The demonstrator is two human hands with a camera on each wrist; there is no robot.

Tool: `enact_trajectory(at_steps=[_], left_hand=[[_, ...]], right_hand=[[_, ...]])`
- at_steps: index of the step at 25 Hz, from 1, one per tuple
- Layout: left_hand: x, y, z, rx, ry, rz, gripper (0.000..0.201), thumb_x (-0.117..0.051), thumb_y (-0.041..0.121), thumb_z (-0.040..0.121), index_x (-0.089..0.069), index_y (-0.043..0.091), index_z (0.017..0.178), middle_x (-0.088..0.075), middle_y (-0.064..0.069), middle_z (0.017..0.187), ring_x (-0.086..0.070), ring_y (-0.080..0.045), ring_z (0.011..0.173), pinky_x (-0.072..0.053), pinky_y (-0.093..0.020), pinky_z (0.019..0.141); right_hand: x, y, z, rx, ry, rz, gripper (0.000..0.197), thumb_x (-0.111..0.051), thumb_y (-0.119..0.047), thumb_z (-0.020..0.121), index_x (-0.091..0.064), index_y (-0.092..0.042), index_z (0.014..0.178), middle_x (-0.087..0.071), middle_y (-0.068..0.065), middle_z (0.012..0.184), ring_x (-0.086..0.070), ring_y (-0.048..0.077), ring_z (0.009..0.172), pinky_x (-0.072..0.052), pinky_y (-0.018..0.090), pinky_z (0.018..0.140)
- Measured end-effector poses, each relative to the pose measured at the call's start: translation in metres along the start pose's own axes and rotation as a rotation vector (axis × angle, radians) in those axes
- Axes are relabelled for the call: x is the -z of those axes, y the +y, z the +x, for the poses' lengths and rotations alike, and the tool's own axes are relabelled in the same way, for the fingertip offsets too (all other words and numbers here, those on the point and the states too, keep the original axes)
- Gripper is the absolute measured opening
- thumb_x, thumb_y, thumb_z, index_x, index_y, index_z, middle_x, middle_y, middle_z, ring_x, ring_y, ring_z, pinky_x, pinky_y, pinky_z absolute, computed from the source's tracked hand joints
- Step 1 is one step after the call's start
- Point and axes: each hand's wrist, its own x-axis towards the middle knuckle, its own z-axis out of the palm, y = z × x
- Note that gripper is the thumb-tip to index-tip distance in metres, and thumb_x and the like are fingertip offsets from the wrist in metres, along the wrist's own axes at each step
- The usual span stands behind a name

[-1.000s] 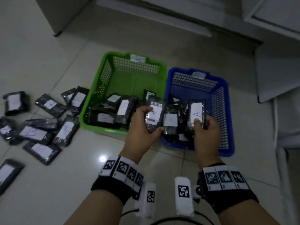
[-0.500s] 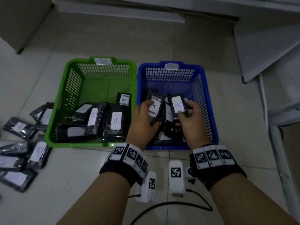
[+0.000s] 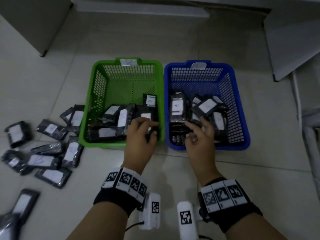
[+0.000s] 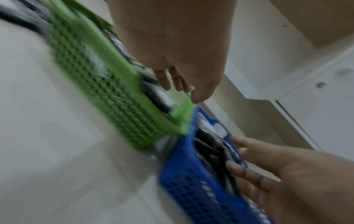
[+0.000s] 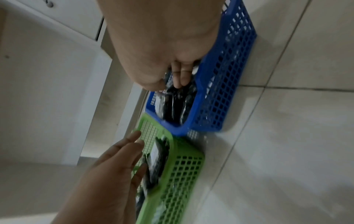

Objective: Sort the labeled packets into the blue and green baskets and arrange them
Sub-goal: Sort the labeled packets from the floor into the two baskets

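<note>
Two mesh plastic baskets sit side by side on the tiled floor.
Green basket (image 3: 103, 80) holds glossy black packets, one labelled B (image 3: 150, 100); blue basket (image 3: 230, 87) holds more, one labelled A (image 3: 177, 105). Left hand (image 3: 141, 134) hovers over green, fingers loosely spread, empty. Right hand (image 3: 200, 135) fingers touch blue's packets; grip unclear. Loose packets (image 3: 45, 160) lie left.

Left wrist view motion-blurred: green basket (image 4: 99, 84) smeared, packet labels beneath the left hand (image 4: 172, 45) fingertips illegible. Right hand (image 3: 199, 134) covers the packets under its fingers in the blue basket (image 3: 242, 142). Floor packets (image 3: 10, 220) cut off at frame edge.
</note>
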Motion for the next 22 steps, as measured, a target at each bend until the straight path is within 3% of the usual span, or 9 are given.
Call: enact_trajectory(at_steps=[2,5,9,11,13,15,17,19,22], left_hand=[[0.032,-0.026,-0.022,0.025,0.068,0.001,0.024,-0.061,0.001,0.082,-0.066,0.015,0.101,-0.048,-0.002,0.109,-0.052,-0.015,0.103,-0.046,-0.021,0.090],[0.083,-0.075,-0.055,0.164,0.141,0.090,0.023,-0.060,0.002,0.083,-0.065,0.015,0.100,-0.047,-0.001,0.108,-0.051,-0.018,0.101,-0.047,-0.032,0.085],[0.141,-0.151,-0.089,0.379,0.288,0.217,0.024,-0.062,0.007,0.076,-0.067,0.014,0.099,-0.056,-0.009,0.107,-0.055,-0.034,0.095,-0.046,-0.042,0.086],[0.161,-0.183,-0.102,0.499,0.277,0.340,0.034,-0.072,0.018,0.070,-0.065,0.013,0.104,-0.060,-0.012,0.109,-0.054,-0.039,0.098,-0.040,-0.041,0.088],[0.170,-0.202,-0.112,0.625,0.222,0.406,0.060,-0.084,0.031,0.062,-0.061,0.012,0.114,-0.056,-0.014,0.119,-0.051,-0.040,0.109,-0.039,-0.044,0.092],[0.171,-0.214,-0.119,0.677,0.218,0.382,0.079,-0.088,0.034,0.054,-0.055,0.011,0.122,-0.050,-0.015,0.128,-0.047,-0.040,0.117,-0.040,-0.048,0.094],[0.170,-0.220,-0.121,0.710,0.228,0.320,0.089,-0.090,0.033,0.051,-0.048,0.012,0.127,-0.048,-0.013,0.131,-0.046,-0.038,0.120,-0.040,-0.048,0.095],[0.169,-0.229,-0.124,0.715,0.252,0.292,0.094,-0.090,0.036,0.047,-0.045,0.012,0.126,-0.051,-0.011,0.126,-0.048,-0.034,0.116,-0.040,-0.045,0.094],[0.170,-0.237,-0.131,0.651,0.287,0.234,0.092,-0.092,0.032,0.044,-0.046,0.011,0.121,-0.051,-0.010,0.118,-0.048,-0.026,0.107,-0.040,-0.034,0.089]], right_hand=[[-0.026,-0.015,-0.022,0.030,-0.049,0.013,0.040,-0.052,0.004,0.089,-0.065,-0.022,0.117,-0.035,0.001,0.143,-0.057,0.015,0.103,-0.049,0.019,0.089],[-0.077,-0.043,-0.053,0.086,-0.172,0.000,0.039,-0.053,0.005,0.085,-0.067,-0.024,0.106,-0.048,-0.003,0.119,-0.055,0.004,0.083,-0.042,0.007,0.075],[-0.150,-0.065,-0.089,0.147,-0.370,-0.022,0.036,-0.052,0.005,0.081,-0.069,-0.021,0.101,-0.055,-0.012,0.097,-0.053,-0.004,0.081,-0.041,0.004,0.069],[-0.190,-0.069,-0.098,0.173,-0.481,-0.030,0.039,-0.052,0.002,0.082,-0.067,-0.023,0.107,-0.057,-0.016,0.103,-0.054,-0.004,0.088,-0.046,0.013,0.079],[-0.227,-0.072,-0.100,0.239,-0.642,-0.151,0.043,-0.052,-0.004,0.085,-0.060,-0.023,0.122,-0.052,-0.008,0.125,-0.050,0.008,0.113,-0.046,0.029,0.097],[-0.260,-0.077,-0.096,0.300,-0.789,-0.349,0.054,-0.053,-0.010,0.088,-0.043,-0.028,0.139,-0.030,-0.004,0.150,-0.033,0.018,0.135,-0.037,0.037,0.109],[-0.288,-0.082,-0.088,0.370,-0.849,-0.537,0.065,-0.056,-0.015,0.090,-0.029,-0.032,0.146,-0.007,-0.004,0.158,-0.025,0.026,0.139,-0.036,0.040,0.109],[-0.307,-0.082,-0.083,0.473,-0.862,-0.755,0.071,-0.058,-0.024,0.090,-0.020,-0.036,0.148,0.003,-0.001,0.159,-0.021,0.032,0.138,-0.035,0.042,0.109],[-0.315,-0.076,-0.087,0.559,-0.754,-0.817,0.048,-0.057,-0.031,0.089,-0.042,-0.034,0.135,-0.010,0.005,0.157,-0.027,0.032,0.131,-0.034,0.039,0.107]])
